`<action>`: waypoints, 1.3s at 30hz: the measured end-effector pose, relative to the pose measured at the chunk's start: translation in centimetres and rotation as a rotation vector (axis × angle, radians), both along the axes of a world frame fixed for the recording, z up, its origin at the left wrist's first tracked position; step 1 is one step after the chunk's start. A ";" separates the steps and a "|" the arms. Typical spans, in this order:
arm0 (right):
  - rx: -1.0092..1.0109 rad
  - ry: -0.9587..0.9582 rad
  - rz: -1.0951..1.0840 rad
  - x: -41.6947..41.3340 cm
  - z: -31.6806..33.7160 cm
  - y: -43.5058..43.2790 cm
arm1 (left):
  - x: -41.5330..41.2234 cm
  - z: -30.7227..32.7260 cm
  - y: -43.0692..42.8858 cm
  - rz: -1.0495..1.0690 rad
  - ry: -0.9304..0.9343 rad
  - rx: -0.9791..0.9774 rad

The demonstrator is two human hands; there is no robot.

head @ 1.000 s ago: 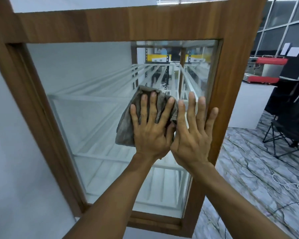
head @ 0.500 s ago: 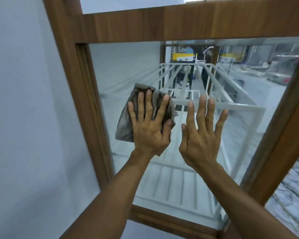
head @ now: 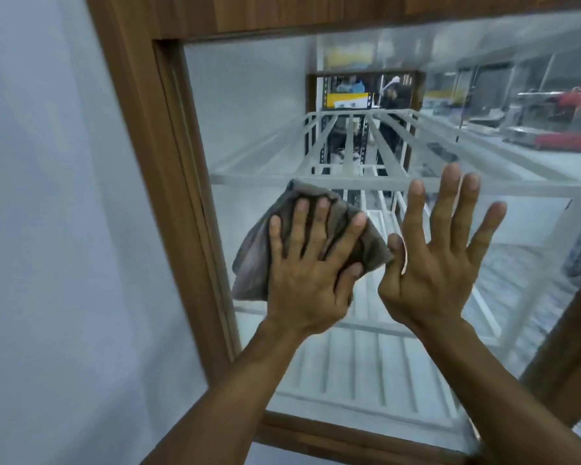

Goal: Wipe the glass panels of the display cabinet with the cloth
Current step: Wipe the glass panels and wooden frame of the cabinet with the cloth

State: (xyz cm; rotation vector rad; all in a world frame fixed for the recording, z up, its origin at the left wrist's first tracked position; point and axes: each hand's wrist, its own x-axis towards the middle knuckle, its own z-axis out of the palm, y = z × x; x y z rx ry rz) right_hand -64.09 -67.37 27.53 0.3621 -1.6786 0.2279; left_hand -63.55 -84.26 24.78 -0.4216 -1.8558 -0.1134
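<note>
The left hand (head: 307,266) lies with straight, spread fingers flat on the grey cloth (head: 257,253), pressing it against the glass panel (head: 249,105), near the panel's left edge and about halfway up. The right hand (head: 436,263) is spread wide with nothing in it, palm toward the panel, just right of the cloth.

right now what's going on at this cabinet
A person is wiping a glass panel of the display cabinet. The left hand presses a grey cloth flat on the glass, fingers spread, towards the panel's left side. The right hand is open at the glass beside the cloth, holding nothing. White shelves show inside.
</note>
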 end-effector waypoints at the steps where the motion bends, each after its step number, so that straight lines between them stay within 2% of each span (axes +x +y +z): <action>1: 0.002 -0.003 0.003 0.0 0.0 0.1 | -0.4 0.4 -1.9 -0.019 0.038 -0.050; 2: 0.001 -0.003 0.007 0.0 -0.1 0.1 | -0.7 0.7 -4.0 -0.014 0.069 -0.012; 4: 0.005 -0.002 0.018 -0.1 -0.2 0.3 | -0.9 0.1 -6.5 0.046 0.077 0.210; 6: 0.034 0.008 0.019 -0.2 -0.4 0.5 | -0.6 -1.6 -4.7 0.107 0.051 0.410; 8: 0.063 0.019 0.003 -0.2 -0.8 0.7 | -0.2 -2.7 -0.8 0.110 0.021 0.358; 11: 0.070 0.043 -0.006 -0.3 -1.0 0.8 | -0.6 -1.0 -0.6 0.012 0.076 0.002; 12: 0.076 0.048 -0.001 -0.4 -1.0 0.9 | -0.9 0.0 -2.0 0.013 0.114 -0.027; 13: 0.087 0.052 0.001 -0.5 -0.9 1.1 | -1.2 0.9 -3.6 0.033 0.143 0.029; 15: 0.125 0.057 -0.017 -0.6 -1.1 1.8 | -1.7 1.0 -5.1 0.089 0.155 0.285; 17: 0.162 0.062 -0.045 -0.7 -1.4 2.5 | -1.6 -0.5 -2.7 0.130 0.149 0.472; 18: 0.174 0.066 -0.063 -0.8 -1.5 2.7 | -1.5 -1.5 -0.3 0.138 0.131 0.437; 21: 0.183 0.067 -0.084 -1.0 -1.7 2.6 | -0.9 -2.3 4.3 -0.010 0.122 0.078; 23: 0.165 0.058 -0.087 -1.0 -2.4 2.9 | -1.4 -0.8 2.1 -0.114 0.157 -0.092; 24: 0.164 0.056 -0.106 -1.0 -3.1 3.2 | -1.8 -0.4 0.1 -0.127 0.186 -0.108; 25: 0.166 0.054 -0.130 -1.1 -3.9 3.6 | -2.2 -0.3 -1.9 -0.093 0.208 -0.056; 27: 0.170 0.044 -0.162 -1.2 -5.2 4.4 | -2.6 -0.8 -3.8 0.038 0.206 0.190; 29: 0.158 0.025 -0.162 -1.1 -5.6 4.6 | -2.3 -1.1 -1.3 0.094 0.167 0.367; 30: 0.153 0.021 -0.152 -1.0 -5.6 4.5 | -2.1 -1.4 0.5 0.080 0.155 0.356; 32: 0.143 0.014 -0.141 -0.7 -5.6 4.4 | -1.6 -2.7 3.0 0.027 0.166 0.146; 34: 0.132 0.005 -0.148 -0.6 -6.4 5.0 | -1.8 -4.7 1.9 -0.012 0.183 -0.086; 35: 0.118 -0.001 -0.153 -0.5 -7.1 5.4 | -2.0 -5.5 0.1 -0.037 0.191 -0.125; 37: 0.097 -0.017 -0.152 -0.3 -8.4 6.6 | -2.4 -6.3 -3.8 -0.024 0.208 -0.015; 39: 0.107 -0.020 -0.146 -0.2 -9.3 7.4 | -2.4 -5.5 -5.7 0.084 0.171 0.222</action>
